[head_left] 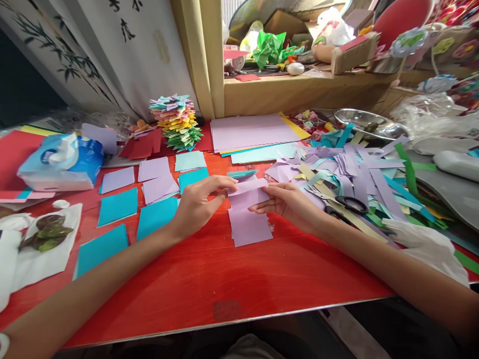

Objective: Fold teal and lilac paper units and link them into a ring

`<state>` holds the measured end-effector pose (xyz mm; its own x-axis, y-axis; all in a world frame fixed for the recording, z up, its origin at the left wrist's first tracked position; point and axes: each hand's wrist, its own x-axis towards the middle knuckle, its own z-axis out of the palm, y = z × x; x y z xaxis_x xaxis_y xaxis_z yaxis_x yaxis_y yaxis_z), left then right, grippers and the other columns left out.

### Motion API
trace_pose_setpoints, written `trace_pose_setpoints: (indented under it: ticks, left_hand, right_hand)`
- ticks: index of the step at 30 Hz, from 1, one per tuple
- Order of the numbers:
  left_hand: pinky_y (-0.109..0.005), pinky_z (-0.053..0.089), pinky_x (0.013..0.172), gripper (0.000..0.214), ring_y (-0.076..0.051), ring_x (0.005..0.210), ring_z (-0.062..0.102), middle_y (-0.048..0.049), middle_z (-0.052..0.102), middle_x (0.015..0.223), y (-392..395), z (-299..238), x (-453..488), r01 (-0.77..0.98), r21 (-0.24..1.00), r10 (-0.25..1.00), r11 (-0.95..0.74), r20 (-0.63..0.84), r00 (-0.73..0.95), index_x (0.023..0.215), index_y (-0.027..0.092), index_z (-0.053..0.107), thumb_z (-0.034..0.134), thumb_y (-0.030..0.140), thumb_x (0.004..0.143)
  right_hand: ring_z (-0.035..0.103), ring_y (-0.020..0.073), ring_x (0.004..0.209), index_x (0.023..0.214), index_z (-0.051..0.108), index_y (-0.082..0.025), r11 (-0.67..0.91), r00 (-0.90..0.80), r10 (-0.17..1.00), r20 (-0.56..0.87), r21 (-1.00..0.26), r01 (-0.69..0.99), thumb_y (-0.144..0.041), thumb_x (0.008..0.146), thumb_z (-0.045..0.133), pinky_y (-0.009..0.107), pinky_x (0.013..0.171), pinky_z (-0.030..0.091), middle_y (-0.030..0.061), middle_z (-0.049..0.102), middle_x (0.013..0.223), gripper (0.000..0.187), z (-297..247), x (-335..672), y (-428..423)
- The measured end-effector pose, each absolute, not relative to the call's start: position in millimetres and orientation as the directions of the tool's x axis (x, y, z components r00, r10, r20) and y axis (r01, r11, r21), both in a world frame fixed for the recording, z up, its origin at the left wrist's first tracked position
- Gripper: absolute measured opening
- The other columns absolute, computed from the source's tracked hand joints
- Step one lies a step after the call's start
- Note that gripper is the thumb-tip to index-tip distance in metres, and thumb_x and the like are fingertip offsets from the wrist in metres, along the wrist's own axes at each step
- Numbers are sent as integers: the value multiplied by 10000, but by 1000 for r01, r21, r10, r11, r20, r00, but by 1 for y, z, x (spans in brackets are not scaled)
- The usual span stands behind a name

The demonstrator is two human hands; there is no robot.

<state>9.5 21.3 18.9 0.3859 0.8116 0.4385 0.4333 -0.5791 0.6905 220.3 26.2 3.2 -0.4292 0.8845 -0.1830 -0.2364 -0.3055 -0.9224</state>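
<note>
Between my two hands is a lilac paper square [247, 193], held up over the red table. My left hand [205, 202] pinches its left edge between thumb and forefinger. At the right edge, my right hand [286, 202] grips it with thumb and fingers. Just below lies a small stack of lilac squares [251, 232] on the table. Behind the held sheet sits a folded teal paper piece [243, 174], partly hidden. Stacks of turquoise squares [119, 207] and lilac squares [160, 187] lie left of my left hand.
Black-handled scissors [350, 204] rest among paper offcuts [364, 174] at the right. A metal bowl [370, 124], large lilac sheets [254, 133] and a colourful folded-paper tower [177, 122] stand at the back. A tissue pack [62, 162] sits left, on the red table [209, 279].
</note>
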Motion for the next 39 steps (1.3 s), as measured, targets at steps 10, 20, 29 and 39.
trace_pose_setpoints:
  ticks: [10,20,29,39]
  left_hand:
    - [-294,503,825,268,-172,1011,569,-71,584,1126,25,14,8,459,414,616,-786,466,634,893,185,669,443,69,805]
    - [-262,467,858,226,-145,999,575,-39,635,1072,17,19,15,467,588,739,-660,399,543,1032,176,614,471,224,863]
    - [-208,466,765,240,-114,904,582,5,646,1007,15,15,23,502,744,872,-442,225,435,1044,223,612,522,328,848]
    - [-202,453,768,211,-106,914,575,17,642,1001,17,15,23,491,759,877,-427,215,430,1026,235,617,546,291,836]
  right_hand:
    - [684,177,759,794,629,-128,-238,-412,897,-159,-960,-147,-372,836,545,248,714,562,69,686,780,261,4,220,26]
    - [680,161,731,894,643,-139,-209,-400,901,-169,-976,-58,-323,828,560,269,704,567,74,695,833,212,3,219,23]
    - [681,132,711,901,646,-147,-206,-453,875,-169,-978,-33,-286,835,553,232,709,560,61,699,825,180,2,217,21]
    - [687,161,723,892,659,-147,-255,-447,872,-199,-964,-68,-317,832,559,265,719,571,75,701,869,207,1,218,22]
